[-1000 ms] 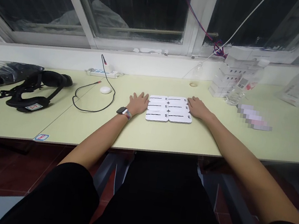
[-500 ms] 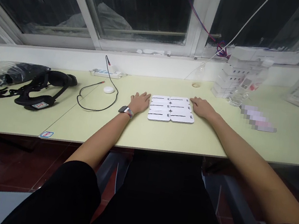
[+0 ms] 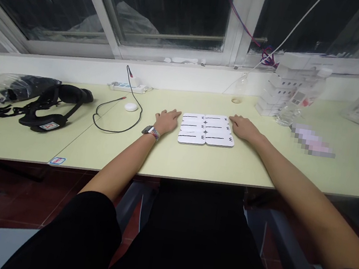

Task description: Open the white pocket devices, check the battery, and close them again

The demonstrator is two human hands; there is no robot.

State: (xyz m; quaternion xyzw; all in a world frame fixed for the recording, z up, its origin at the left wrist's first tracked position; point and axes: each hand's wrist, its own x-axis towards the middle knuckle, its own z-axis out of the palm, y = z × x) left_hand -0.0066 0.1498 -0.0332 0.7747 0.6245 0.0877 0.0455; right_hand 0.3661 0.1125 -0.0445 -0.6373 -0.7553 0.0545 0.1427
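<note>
Several white cards (image 3: 191, 137) with rounded corners lie edge to edge in two columns on the pale yellow-green table (image 3: 169, 160). Each bears a dark line and a W-like mark. My left hand (image 3: 167, 121) rests on the tabletop left of the cards, fingers extended, index finger close to the upper left corner. On that wrist is a watch (image 3: 150, 131) with a patterned band. On the other side my right hand (image 3: 243, 128) lies with its fingers extended near the upper right corner. Neither hand holds anything; whether the fingertips touch the cards I cannot tell.
A black strapped headset (image 3: 50, 115) and a plastic bag lie at the left. A looped black cable (image 3: 114, 132) surrounds a white round object (image 3: 131, 107). Stacked white boxes (image 3: 275, 92), a clear bottle (image 3: 301, 101) and a blurred-out flat object (image 3: 313, 140) are at the right.
The view has shifted very slightly. Both hands and the cards keep practically the same places.
</note>
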